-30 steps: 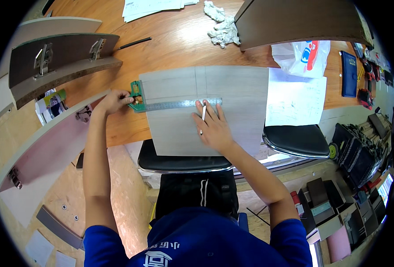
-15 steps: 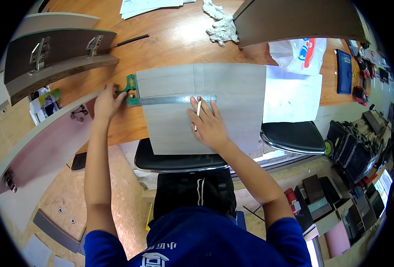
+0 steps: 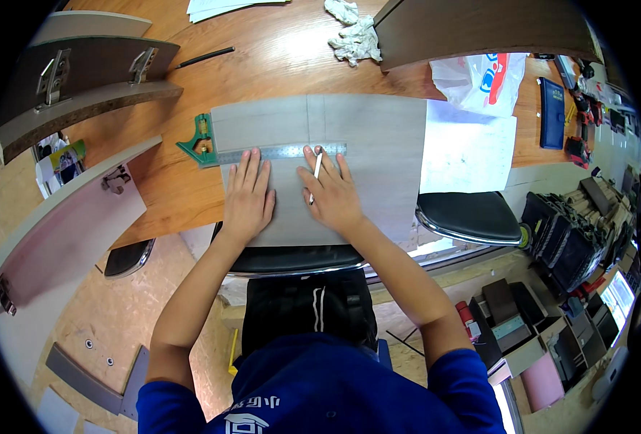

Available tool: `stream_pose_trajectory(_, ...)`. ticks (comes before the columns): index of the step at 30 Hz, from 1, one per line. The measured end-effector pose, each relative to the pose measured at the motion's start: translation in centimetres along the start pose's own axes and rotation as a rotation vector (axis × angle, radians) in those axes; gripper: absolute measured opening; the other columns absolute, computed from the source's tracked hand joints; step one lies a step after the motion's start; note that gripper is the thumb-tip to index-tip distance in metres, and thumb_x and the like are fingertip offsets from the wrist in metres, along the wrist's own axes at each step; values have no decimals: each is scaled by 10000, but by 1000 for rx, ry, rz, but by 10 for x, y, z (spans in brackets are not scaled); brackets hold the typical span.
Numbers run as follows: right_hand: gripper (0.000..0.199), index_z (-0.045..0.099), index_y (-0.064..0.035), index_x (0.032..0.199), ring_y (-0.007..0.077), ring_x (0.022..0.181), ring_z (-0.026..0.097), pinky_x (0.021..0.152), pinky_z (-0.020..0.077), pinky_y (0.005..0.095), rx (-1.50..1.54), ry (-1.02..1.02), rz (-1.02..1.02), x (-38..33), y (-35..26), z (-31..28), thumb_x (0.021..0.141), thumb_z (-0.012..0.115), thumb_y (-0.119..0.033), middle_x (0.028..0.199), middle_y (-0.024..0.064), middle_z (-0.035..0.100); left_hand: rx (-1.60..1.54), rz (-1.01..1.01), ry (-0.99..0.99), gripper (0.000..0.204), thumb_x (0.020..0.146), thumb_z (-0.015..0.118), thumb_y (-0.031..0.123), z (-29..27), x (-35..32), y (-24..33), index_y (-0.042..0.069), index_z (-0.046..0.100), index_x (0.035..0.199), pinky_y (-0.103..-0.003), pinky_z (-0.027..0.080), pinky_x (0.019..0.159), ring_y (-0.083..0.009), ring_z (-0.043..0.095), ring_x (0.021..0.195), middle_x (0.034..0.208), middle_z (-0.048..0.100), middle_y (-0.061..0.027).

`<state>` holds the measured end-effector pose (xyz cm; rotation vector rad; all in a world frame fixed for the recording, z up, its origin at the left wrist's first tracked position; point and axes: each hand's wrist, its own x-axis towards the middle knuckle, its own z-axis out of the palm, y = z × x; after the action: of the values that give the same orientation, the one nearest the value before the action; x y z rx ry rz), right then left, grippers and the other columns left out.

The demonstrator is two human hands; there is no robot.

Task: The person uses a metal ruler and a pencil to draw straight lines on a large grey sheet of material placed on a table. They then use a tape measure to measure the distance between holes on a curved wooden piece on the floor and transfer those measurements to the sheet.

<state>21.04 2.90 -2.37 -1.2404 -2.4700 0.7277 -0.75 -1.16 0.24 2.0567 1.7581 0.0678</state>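
A grey board (image 3: 382, 170) lies on the wooden table, with faint lines across its far part. On it rests a combination square (image 3: 284, 152); the green head sits against the board's left edge and the steel blade runs across to the right. My left hand (image 3: 245, 206) lies flat on the board, open, its fingertips touching the blade near the head. My right hand (image 3: 335, 199) presses fingertips on the blade farther right, with a slim white pen (image 3: 316, 177) tucked between its fingers.
Panels with metal hinges (image 3: 54, 79) stand at the left. A dark panel (image 3: 480, 32), crumpled white gloves (image 3: 354, 40) and a plastic bag (image 3: 476, 83) are at the far side. A white sheet (image 3: 465, 152) lies right of the board; black stools (image 3: 469, 217) stand below the table edge.
My left hand has left the green head of the square and moved right, onto the board and blade. My right hand stays on the blade with the pen.
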Motion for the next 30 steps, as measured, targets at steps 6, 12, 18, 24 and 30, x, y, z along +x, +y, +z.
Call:
stream_pose_trajectory(6,407,570,-115,1260,330,1388,441,1156,287,532,-6,7,7,1,0,0,862,643,-162,1525,148,443,-13,7,12,606,868,635,178,5,1,-4,-33,471,1412,-576,214,1184,-405,247,1487,1591,292,-236)
stream_pose_trajectory(12,386,566,-124,1260,327,1403,424,1165,271,534,-56,-39,7,0,0,2,885,625,-194,1542,149,420,-44,12,55,603,879,614,180,20,-1,-9,-20,448,1424,-571,170,1199,-414,227,1494,1596,281,-238)
stream_pose_trajectory(18,387,559,-122,1260,334,1415,404,1172,248,550,-64,-55,11,-1,-1,5,884,619,-188,1558,157,395,-204,61,248,504,869,634,105,14,-5,-36,-5,508,1345,-551,227,1177,-410,319,1447,1544,354,-253)
stream_pose_trajectory(24,408,550,-124,1288,339,1424,385,1175,238,559,-108,-91,29,-1,-2,6,890,604,-198,1571,155,374,-336,-462,636,538,895,707,131,-20,-6,-111,-28,464,1347,-478,431,1021,-339,544,1224,1335,522,-252)
stream_pose_trajectory(30,386,577,-129,1270,332,1426,380,1170,244,563,-152,-102,22,2,-6,6,896,597,-223,1574,142,376,-1237,-968,408,583,913,750,234,-28,12,-137,-40,447,1329,-274,565,649,-132,644,798,975,641,-78)
